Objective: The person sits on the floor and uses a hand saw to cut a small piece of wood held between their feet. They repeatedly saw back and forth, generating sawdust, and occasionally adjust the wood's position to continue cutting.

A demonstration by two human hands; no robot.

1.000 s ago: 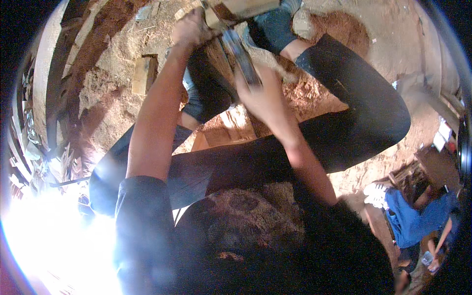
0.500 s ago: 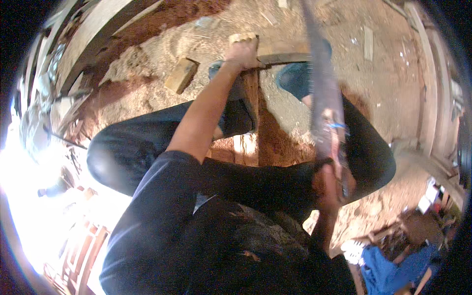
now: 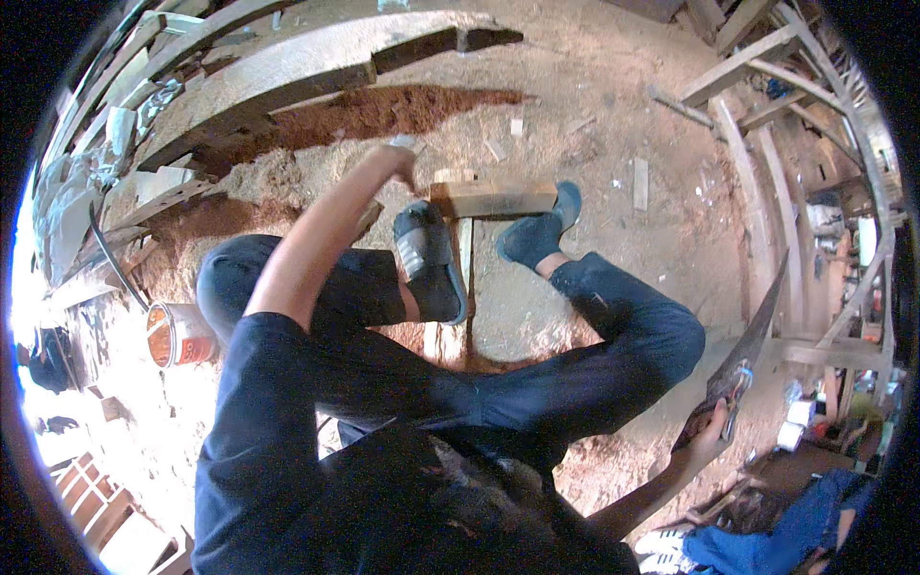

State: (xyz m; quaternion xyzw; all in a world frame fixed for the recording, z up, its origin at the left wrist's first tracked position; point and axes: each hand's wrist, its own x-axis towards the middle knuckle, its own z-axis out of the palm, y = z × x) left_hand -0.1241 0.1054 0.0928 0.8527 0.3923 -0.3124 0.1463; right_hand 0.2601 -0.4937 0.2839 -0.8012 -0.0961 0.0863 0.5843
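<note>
The left hand [image 3: 401, 165], too blurred for its fingers to be read, has been lifted off the light-brown rectangular wooden block [image 3: 494, 199] beside the slippered feet [image 3: 425, 244], and, clenched in the right hand [image 3: 711, 431], the dark long-bladed handsaw [image 3: 754, 333] has been swung well aside, so cutting is paused.

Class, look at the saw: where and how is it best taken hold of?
Probably by the handle, coming from the body's side, as the right hand does. The saw lies with its handle end nearest the person; its long blade tapers away to a point, so fingers should likely avoid its edges.
</note>
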